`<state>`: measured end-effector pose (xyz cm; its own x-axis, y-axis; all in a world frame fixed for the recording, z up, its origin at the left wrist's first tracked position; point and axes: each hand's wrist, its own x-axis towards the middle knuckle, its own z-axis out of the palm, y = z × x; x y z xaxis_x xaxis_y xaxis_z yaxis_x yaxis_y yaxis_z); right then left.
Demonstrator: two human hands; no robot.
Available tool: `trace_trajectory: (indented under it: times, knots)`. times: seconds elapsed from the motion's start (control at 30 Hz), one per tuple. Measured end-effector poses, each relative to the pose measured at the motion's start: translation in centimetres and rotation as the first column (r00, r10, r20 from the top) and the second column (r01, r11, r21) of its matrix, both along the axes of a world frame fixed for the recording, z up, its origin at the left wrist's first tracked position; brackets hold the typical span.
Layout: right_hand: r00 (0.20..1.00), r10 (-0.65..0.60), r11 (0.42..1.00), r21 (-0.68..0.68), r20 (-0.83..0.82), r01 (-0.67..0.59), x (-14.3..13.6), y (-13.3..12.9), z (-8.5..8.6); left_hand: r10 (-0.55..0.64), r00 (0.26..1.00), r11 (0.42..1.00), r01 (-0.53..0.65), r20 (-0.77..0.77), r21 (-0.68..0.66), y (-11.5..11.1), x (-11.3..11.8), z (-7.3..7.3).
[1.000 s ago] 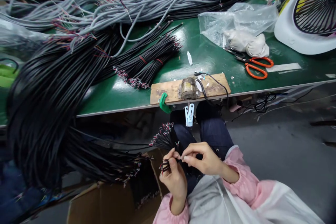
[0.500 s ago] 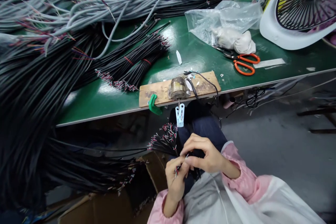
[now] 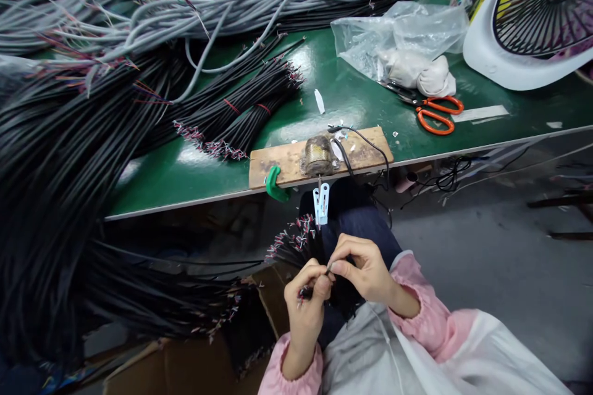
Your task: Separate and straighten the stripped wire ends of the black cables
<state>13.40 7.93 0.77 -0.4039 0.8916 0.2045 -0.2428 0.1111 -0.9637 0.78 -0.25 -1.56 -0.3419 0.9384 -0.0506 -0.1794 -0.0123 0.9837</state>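
Over my lap, my left hand (image 3: 306, 299) is closed round black cables whose red and white wire ends poke out between its fingers. My right hand (image 3: 364, 268) touches it, thumb and forefinger pinching a thin dark cable end at the left fingertips. A bundle of black cables (image 3: 296, 241) with stripped red and white ends lies on my lap just beyond the hands. Above it, a light blue clothespin (image 3: 321, 202) hangs on the shaft of a small motor (image 3: 318, 156), which is mounted on a wooden board (image 3: 278, 157) at the table edge.
Grey cables (image 3: 222, 6) and black cables (image 3: 55, 154) pile up on the green table (image 3: 208, 182). A green clamp (image 3: 275, 184) grips the board. Orange-handled scissors (image 3: 435, 114), a plastic bag (image 3: 361, 37) and a white fan (image 3: 486, 55) are at the right. Below left is a cardboard box (image 3: 185, 367).
My left hand has turned and shifted slightly left, its thumb now raised against the forefinger. My right thumb and forefinger have closed into a tighter pinch. The whole view has shifted slightly.
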Motion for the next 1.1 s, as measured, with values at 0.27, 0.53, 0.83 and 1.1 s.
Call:
trace_trajectory:
  times: [0.27,0.53,0.83,1.1]
  knots:
    - [0.997,-0.071,0.997,0.028,0.015,0.07,-0.3,0.8,-0.3,0.056,0.967,0.998,-0.047,0.248,-0.04,2.7,0.3,2.0]
    - [0.996,-0.041,0.993,0.115,0.077,0.032,-0.4,1.3,0.7,-0.028,0.999,0.995,0.029,0.016,-0.1,1.6,-0.3,1.5]
    - [0.994,-0.041,0.996,-0.079,0.099,0.049,-1.2,1.8,0.0,-0.019,0.997,0.995,0.012,-0.07,-0.096,1.4,-0.3,1.8]
    - [0.989,-0.039,0.994,0.109,0.146,0.023,-0.7,1.8,0.7,0.025,0.996,0.994,-0.035,-0.091,-0.105,1.7,-0.3,1.3]
